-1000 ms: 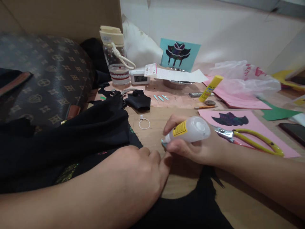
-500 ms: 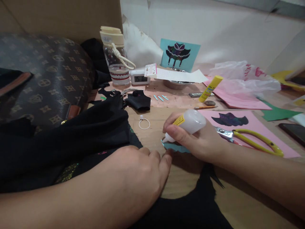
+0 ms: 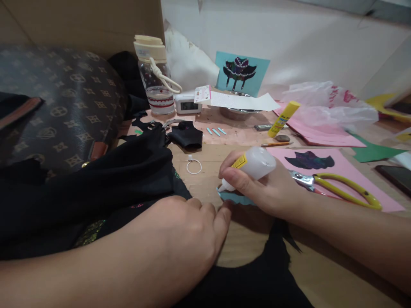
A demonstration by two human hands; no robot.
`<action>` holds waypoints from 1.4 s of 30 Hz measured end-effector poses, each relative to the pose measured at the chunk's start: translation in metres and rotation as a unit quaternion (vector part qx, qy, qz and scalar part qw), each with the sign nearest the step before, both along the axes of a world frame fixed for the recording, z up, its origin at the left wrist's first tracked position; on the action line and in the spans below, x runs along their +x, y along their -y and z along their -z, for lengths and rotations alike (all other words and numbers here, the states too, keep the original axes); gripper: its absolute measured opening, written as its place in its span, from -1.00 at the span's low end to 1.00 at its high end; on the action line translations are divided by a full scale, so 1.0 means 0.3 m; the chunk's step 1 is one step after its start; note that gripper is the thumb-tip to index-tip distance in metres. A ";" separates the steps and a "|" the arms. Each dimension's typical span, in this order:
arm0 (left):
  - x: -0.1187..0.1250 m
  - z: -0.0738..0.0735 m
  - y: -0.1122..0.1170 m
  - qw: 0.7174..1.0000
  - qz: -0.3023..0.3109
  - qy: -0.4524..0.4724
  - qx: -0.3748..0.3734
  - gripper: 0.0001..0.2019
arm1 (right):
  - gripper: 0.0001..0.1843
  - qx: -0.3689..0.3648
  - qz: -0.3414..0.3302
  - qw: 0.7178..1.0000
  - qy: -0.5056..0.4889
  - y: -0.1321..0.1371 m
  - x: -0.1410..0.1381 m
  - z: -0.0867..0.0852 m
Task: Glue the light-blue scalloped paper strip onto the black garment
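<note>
Teal paper scrap (image 3: 234, 197) sat on the wooden table (image 3: 208, 182) beside the black fabric (image 3: 128, 179), and compared with a second earlier the glue bottle (image 3: 255, 163) had tipped from nearly flat to nozzle-down on it, so I'd guess glue was going on by then. Right hand (image 3: 272, 192) had its fingers wrapped tight round the bottle; left hand (image 3: 180, 239) lay curled by the scrap, couldn't tell if it pinched anything. Bottle's yellow label and the glue stick (image 3: 284, 118) print were unreadable, though the clock (image 3: 188, 104) showed 15-something.
</note>
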State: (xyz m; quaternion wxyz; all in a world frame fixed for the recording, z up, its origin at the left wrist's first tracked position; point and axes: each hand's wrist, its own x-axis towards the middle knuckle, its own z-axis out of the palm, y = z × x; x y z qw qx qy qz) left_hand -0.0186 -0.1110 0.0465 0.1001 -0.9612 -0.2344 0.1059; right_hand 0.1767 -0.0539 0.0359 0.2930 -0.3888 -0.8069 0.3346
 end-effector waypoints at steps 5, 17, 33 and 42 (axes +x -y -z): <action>0.001 0.010 -0.001 1.000 0.000 0.005 0.007 -0.55 | -0.45 -0.009 -0.004 1.000 -0.014 0.001 0.003 0.006; 0.000 0.017 0.004 0.999 0.000 0.013 0.030 -0.56 | -0.40 -0.014 0.000 1.000 -0.006 0.000 -0.002 0.005; -0.016 0.030 0.010 0.996 0.007 0.069 0.050 -0.62 | -0.41 -0.007 0.003 1.000 0.000 0.002 -0.003 0.003; -0.005 0.006 0.004 1.000 -0.003 0.010 0.021 -0.62 | -0.48 -0.025 0.004 1.000 -0.018 0.003 -0.003 -0.002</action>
